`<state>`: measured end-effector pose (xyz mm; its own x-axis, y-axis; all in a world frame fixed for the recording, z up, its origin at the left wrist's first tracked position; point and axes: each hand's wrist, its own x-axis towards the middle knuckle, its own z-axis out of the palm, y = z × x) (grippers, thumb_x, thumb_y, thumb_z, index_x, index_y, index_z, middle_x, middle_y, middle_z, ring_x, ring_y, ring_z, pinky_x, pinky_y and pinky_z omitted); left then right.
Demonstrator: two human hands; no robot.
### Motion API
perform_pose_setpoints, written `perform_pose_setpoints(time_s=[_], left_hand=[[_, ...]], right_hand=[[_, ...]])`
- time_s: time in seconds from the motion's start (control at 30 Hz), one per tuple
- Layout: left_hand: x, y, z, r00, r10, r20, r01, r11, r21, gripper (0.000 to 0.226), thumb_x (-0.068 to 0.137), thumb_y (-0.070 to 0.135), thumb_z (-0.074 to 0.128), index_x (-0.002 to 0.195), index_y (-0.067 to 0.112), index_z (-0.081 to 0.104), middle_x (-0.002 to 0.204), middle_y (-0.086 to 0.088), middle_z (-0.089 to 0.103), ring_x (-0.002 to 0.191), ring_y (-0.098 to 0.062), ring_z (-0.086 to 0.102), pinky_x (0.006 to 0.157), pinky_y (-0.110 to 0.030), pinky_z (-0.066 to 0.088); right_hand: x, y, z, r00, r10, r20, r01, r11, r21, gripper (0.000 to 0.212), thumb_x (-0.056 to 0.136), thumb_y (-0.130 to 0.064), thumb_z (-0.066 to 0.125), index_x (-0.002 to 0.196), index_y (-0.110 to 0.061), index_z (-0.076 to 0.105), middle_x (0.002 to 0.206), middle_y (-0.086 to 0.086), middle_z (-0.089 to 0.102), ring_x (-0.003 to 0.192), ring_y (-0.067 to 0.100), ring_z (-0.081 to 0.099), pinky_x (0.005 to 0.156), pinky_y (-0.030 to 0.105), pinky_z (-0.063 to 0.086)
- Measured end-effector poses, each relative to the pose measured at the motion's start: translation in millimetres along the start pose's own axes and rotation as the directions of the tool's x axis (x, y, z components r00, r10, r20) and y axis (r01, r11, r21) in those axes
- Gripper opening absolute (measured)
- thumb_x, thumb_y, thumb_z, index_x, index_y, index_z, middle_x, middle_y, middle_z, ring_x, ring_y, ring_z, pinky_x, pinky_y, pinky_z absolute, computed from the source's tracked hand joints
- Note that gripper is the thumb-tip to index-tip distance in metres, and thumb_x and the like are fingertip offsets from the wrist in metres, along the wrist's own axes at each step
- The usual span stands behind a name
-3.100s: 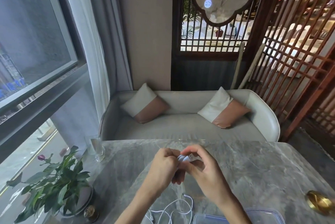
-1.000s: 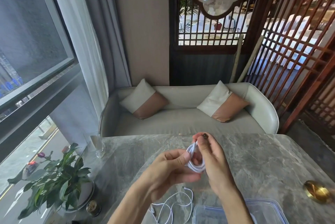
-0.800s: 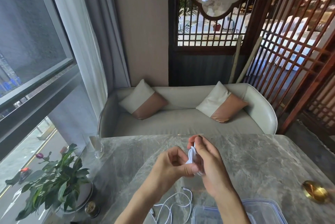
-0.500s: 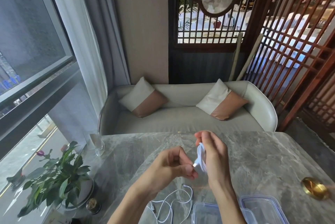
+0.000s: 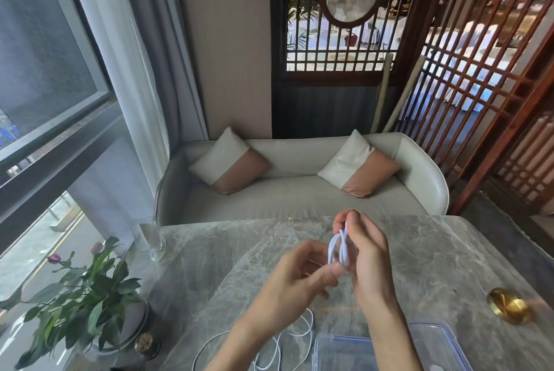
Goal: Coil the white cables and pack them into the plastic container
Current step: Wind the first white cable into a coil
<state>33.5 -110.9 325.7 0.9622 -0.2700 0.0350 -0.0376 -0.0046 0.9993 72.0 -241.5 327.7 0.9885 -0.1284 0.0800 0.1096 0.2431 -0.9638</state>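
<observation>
Table top [image 5: 434, 250]: grey veined stone, smooth, low sheen; coiled cable [image 5: 338, 247]: white smooth plastic sheath; container [image 5: 335, 342]: clear glossy plastic; round object [image 5: 509, 307]: brass-coloured metal, shiny; sofa [image 5: 299, 199]: leather-like, matt; lattice screen [image 5: 502, 142]: reddish wood.

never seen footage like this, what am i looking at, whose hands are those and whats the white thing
There is no machine here. A person wears a camera on the head, looking forward and down, so this one picture shows their own two bare hands. The right hand pinches a small coiled white cable above a grey marble table. The left hand holds the coil's lower end. Near the bottom edge, on the table, lie a loose white cable and a clear plastic container. A potted plant, a glass and a brass object stand at the sides. A sofa sits behind.
</observation>
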Motion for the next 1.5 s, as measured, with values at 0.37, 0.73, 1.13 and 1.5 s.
perform_pose_setpoints(time_s=[0.37,0.73,1.13,1.5], left_hand=[[1,-6,1,0.925,0.255,-0.282,0.010,0.726,0.688,0.028,0.084,0.034,0.051,0.064,0.021,0.036,0.051,0.001,0.041,0.051,-0.022,0.040,0.050,-0.033,0.031],[-13,6,-19,0.981,-0.181,0.066,0.190,0.963,-0.192,0.023,0.099,0.013,0.054,0.115,0.000,0.065,0.098,-0.019,0.071,0.099,-0.035,0.070,0.089,-0.040,0.058],[-6,-1,-19,0.998,0.069,-0.004,-0.059,0.891,0.450,0.024,0.073,0.071,0.062,0.073,0.048,0.068,0.062,0.003,0.036,0.053,-0.007,0.031,0.051,-0.022,0.023],[-27,-1,9,0.938,0.342,-0.051,-0.228,0.723,0.652,0.033,0.090,0.059,0.048,0.093,0.030,0.063,0.078,0.011,0.046,0.062,0.005,0.043,0.060,-0.007,0.031]], right_hand=[[-20,19,18,0.974,-0.179,0.136,0.204,0.960,-0.192,0.017,0.094,-0.034,0.054,0.089,-0.027,0.068,0.080,-0.006,0.071,0.074,0.000,0.064,0.068,0.009,0.047],[-16,24,19,0.995,-0.067,-0.068,0.062,0.996,-0.065,0.025,0.103,-0.026,0.046,0.089,-0.025,0.067,0.074,-0.007,0.062,0.062,0.010,0.053,0.061,0.027,0.045],[-11,17,14,0.990,0.142,0.004,-0.142,0.989,0.050,0.035,0.101,-0.020,0.047,0.077,-0.019,0.072,0.066,-0.004,0.056,0.060,0.006,0.054,0.054,0.022,0.041],[-6,20,9,0.961,0.128,-0.246,-0.103,0.988,0.111,0.042,0.103,-0.024,0.046,0.070,-0.026,0.072,0.060,-0.008,0.052,0.048,-0.003,0.051,0.048,0.018,0.038]])
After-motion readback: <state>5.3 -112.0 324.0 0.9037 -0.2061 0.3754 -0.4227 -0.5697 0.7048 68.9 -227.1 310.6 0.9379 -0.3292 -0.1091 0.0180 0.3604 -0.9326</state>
